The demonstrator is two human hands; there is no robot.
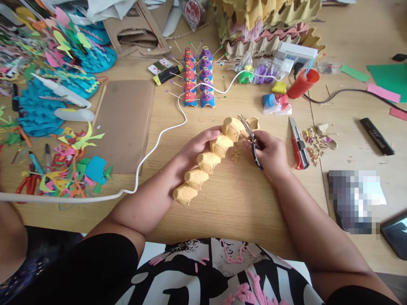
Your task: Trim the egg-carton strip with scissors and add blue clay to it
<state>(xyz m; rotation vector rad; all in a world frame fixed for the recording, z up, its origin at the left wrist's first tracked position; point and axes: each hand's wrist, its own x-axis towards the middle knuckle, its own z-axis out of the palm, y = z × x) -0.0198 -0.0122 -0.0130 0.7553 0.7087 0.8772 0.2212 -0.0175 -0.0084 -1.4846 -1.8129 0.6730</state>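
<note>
Patterned shirt (178,277) fronts the yellow carton strip (208,162); white cable (149,155) crosses painted figures (190,75).

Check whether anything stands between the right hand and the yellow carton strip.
Only the scissors in the right hand, blades at the yellow carton strip near its far end; nothing else visible intervenes.

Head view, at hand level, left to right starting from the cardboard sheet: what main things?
Cardboard sheet, left hand, right hand, craft knife, scrap pile, slim black object. Left out: scissors and yellow carton strip, which overlap the hands' places.
</note>
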